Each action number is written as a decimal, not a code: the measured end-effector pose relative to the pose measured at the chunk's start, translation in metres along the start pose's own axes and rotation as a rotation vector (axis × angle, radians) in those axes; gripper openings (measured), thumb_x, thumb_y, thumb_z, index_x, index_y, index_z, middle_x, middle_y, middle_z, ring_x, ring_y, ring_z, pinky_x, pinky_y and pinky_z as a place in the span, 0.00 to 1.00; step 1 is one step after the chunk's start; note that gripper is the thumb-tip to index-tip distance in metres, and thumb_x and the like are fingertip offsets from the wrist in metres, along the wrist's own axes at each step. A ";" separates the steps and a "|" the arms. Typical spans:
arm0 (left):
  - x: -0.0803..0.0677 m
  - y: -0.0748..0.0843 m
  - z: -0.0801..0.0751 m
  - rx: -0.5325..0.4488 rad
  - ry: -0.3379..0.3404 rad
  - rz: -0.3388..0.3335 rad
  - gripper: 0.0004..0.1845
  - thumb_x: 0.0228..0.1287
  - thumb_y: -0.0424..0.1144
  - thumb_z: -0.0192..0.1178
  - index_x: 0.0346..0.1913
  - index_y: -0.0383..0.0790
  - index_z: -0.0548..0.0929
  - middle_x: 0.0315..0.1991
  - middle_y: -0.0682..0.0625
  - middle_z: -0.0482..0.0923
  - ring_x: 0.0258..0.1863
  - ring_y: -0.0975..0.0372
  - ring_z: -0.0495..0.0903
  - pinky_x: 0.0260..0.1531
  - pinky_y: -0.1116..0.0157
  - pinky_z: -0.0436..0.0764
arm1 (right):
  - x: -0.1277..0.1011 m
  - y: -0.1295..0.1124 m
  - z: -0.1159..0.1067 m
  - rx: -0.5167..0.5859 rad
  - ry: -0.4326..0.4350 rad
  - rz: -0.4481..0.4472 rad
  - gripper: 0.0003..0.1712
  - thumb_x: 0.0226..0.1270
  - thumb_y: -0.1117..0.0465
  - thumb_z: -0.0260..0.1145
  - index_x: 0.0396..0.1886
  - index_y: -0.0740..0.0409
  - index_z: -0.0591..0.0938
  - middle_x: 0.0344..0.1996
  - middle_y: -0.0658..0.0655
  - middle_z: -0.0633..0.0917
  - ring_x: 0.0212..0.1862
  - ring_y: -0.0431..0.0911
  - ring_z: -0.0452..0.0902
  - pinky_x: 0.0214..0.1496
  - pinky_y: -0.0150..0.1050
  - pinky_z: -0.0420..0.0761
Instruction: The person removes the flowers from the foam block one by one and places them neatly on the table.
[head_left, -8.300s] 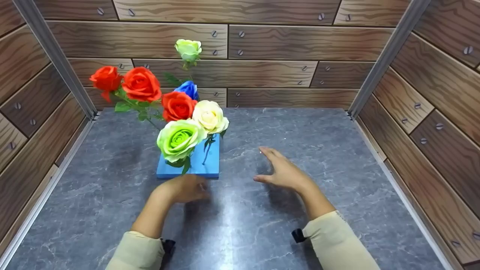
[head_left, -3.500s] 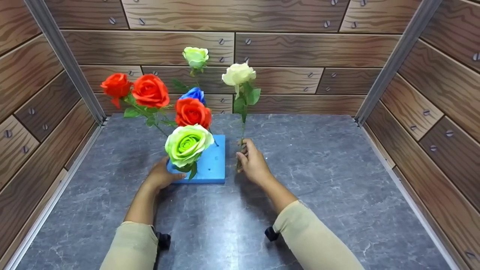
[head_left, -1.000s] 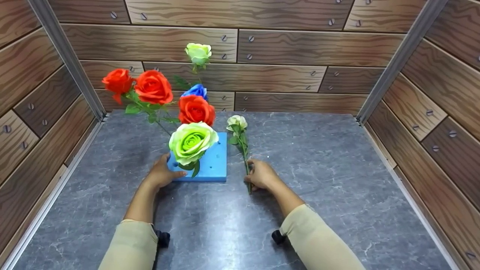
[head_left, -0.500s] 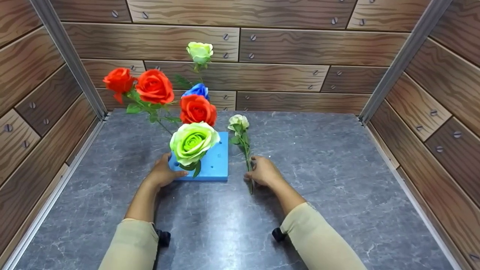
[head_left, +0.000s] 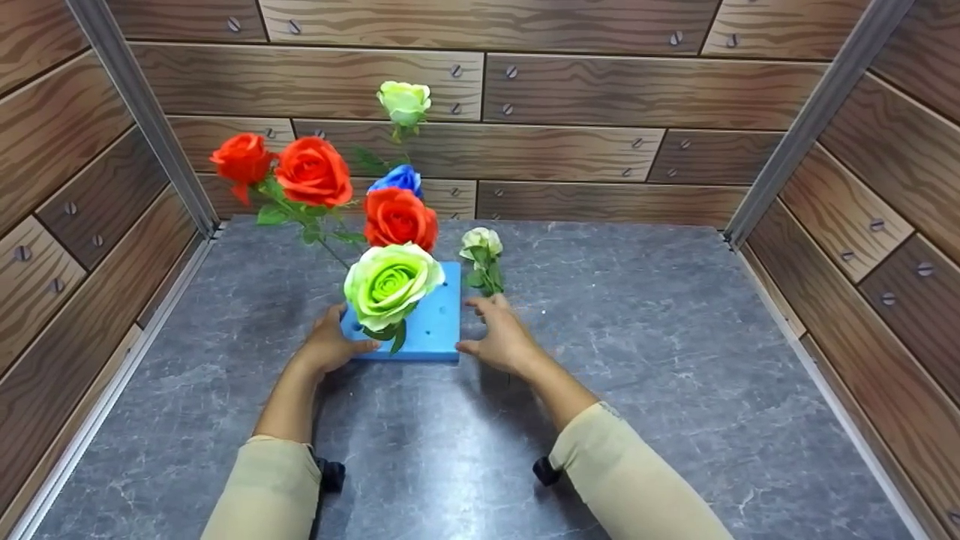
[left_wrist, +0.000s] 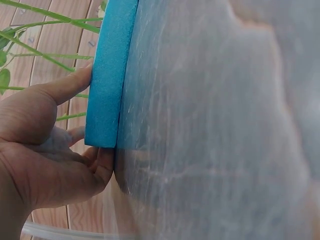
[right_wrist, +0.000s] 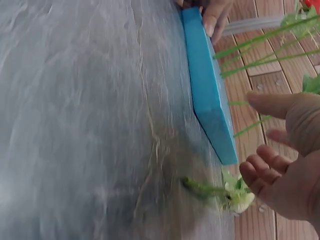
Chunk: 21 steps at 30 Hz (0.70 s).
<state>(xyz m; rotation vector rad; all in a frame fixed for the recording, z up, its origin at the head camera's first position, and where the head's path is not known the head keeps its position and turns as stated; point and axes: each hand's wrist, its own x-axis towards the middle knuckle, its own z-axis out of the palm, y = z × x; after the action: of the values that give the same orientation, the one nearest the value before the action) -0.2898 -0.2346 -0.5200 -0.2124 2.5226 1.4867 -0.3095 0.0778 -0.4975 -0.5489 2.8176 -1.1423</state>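
A blue foam block [head_left: 442, 334] lies on the grey table, its top face dotted with small holes. My left hand [head_left: 328, 346] grips its front left corner; in the left wrist view the thumb [left_wrist: 75, 85] lies on the top face and fingers reach the lower edge. Beside the block's right side, my right hand [head_left: 504, 339] is spread, thumb and fingers apart, holding nothing. A white rose [head_left: 481, 244] lies on the table right of the block, its stem partly hidden behind that hand. Standing in the block are a large green rose [head_left: 394, 285] and a red rose [head_left: 401, 217].
More stems lean from the block: two red roses [head_left: 313, 171] to the left, a blue rose [head_left: 400, 178], and a tall pale green rose [head_left: 405, 103] behind. Wood-patterned walls [head_left: 600, 90] enclose the table [head_left: 637, 322] at the back and both sides.
My right hand took the white rose from the block, laid it on the table at the right, then let go and moved left toward the block. My left hand took hold of the block's corner.
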 end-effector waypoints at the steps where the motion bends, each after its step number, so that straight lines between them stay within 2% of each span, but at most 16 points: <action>1: 0.000 0.000 0.000 0.003 -0.001 -0.005 0.60 0.64 0.41 0.78 0.87 0.31 0.47 0.84 0.25 0.47 0.85 0.33 0.50 0.84 0.36 0.55 | 0.001 -0.003 0.002 0.014 -0.014 -0.021 0.43 0.61 0.59 0.85 0.76 0.58 0.78 0.61 0.66 0.79 0.65 0.61 0.80 0.67 0.56 0.83; 6: 0.001 0.001 0.001 0.002 0.008 -0.012 0.60 0.63 0.40 0.78 0.87 0.30 0.47 0.85 0.25 0.47 0.85 0.34 0.50 0.85 0.38 0.55 | 0.004 -0.016 0.013 0.078 -0.050 -0.120 0.41 0.63 0.60 0.84 0.75 0.58 0.78 0.61 0.66 0.80 0.64 0.61 0.81 0.67 0.55 0.84; 11: 0.000 0.003 0.001 -0.013 0.022 0.002 0.59 0.63 0.37 0.77 0.86 0.28 0.48 0.84 0.25 0.48 0.85 0.34 0.51 0.85 0.39 0.54 | 0.008 -0.026 0.031 0.160 -0.079 -0.180 0.35 0.67 0.62 0.81 0.72 0.62 0.80 0.59 0.67 0.82 0.63 0.60 0.83 0.67 0.53 0.86; 18: 0.001 0.001 0.002 -0.003 0.034 0.028 0.58 0.62 0.37 0.78 0.87 0.30 0.52 0.84 0.26 0.52 0.84 0.35 0.53 0.84 0.38 0.56 | 0.015 -0.032 0.053 0.286 -0.097 -0.169 0.23 0.71 0.65 0.77 0.63 0.64 0.84 0.56 0.66 0.85 0.63 0.59 0.85 0.68 0.48 0.86; 21: 0.001 -0.001 0.003 0.007 0.032 0.038 0.58 0.62 0.38 0.78 0.87 0.31 0.51 0.85 0.26 0.51 0.85 0.35 0.52 0.85 0.37 0.55 | 0.017 -0.031 0.062 0.313 -0.115 -0.163 0.21 0.73 0.66 0.75 0.63 0.63 0.84 0.57 0.64 0.86 0.63 0.58 0.86 0.68 0.45 0.86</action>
<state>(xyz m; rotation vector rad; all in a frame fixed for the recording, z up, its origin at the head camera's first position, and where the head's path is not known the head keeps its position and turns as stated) -0.2900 -0.2328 -0.5225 -0.1889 2.5701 1.5000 -0.3051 0.0105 -0.5198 -0.7958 2.4672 -1.4913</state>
